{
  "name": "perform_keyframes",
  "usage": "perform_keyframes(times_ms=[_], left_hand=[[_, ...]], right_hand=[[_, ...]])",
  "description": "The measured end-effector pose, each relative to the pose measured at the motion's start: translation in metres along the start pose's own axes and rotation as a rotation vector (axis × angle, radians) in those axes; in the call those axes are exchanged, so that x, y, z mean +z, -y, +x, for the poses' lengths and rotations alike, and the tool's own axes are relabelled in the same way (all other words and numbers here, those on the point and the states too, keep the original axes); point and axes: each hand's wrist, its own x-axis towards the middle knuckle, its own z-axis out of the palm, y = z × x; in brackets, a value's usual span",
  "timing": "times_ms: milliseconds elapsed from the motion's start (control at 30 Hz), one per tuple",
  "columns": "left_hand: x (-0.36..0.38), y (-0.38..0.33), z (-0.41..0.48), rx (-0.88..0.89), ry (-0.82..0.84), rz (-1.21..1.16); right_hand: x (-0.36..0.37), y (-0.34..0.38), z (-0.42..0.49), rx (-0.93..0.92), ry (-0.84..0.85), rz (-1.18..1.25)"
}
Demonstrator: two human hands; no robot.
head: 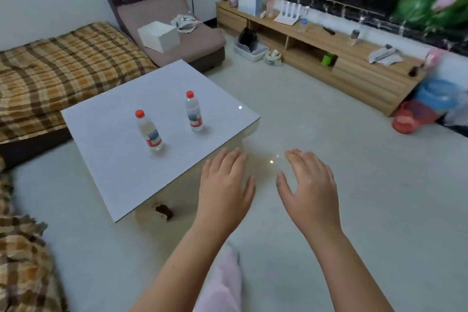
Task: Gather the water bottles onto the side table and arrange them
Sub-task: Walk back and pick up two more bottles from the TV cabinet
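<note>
Plastic touches neither hand: your fingers [229, 159] are spread and relaxed, holding nothing. Your left hand [225, 185] and right hand [310, 190] hang palm-down over the pale floor [329, 134], just off the near corner of the desk [114, 147]. Free hands suit a pause between carries, I'd judge, with both ready to reach either way.

On the desk's smooth, flat grey top two water bottles stand upright and well apart: the nearer bottle [149, 132] towards your left, the farther bottle [193, 114] closer to the right edge. Both are slim cylinders of clear, thin plastic with red screw caps and a red-and-grey label band low on the body. That loose spacing reads as set down, not yet arranged. Tall and narrow on a slick surface, they should slide readily if you push low, and tip if you catch them near the cap.

Across the room, on the low wooden cabinet [367, 68], another clear bottle [354, 34] stands, too blurred for detail. It looks like a candidate for gathering.
</note>
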Motion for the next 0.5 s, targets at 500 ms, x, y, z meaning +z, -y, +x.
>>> perform_keyframes(times_ms=[500], left_hand=[[0.142, 0.02, 0.292, 0.124, 0.06, -0.227]], right_hand=[[0.068, -0.097, 0.259, 0.155, -0.068, -0.132]])
